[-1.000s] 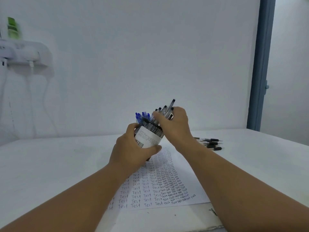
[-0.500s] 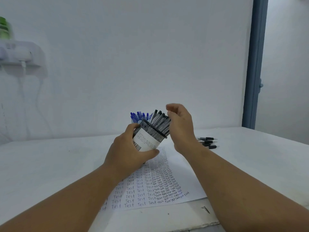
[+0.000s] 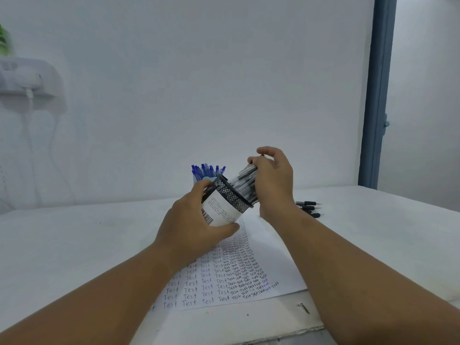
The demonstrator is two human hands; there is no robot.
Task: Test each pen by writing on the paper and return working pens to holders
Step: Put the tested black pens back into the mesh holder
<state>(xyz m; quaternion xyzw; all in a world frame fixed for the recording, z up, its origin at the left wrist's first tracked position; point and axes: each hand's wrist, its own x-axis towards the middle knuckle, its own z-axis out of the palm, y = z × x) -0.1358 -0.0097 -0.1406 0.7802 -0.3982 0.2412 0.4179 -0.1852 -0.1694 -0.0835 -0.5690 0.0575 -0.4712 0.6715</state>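
My left hand grips a black mesh pen holder with a white label, lifted off the table and tilted to the right. Several black pens stick out of its mouth. My right hand covers their ends, fingers curled over the bundle; how firmly it holds them is unclear. Behind stands a second holder of blue pens. A white paper covered in rows of the word "Test" lies on the table below my hands.
Three black pens lie loose on the white table to the right of my hands. A small dark object lies near the front edge. A white wall shelf with a cable hangs at the left.
My left hand has tilted the mesh holder further to the right. My right hand has come back over the ends of the black pens after lifting off them.
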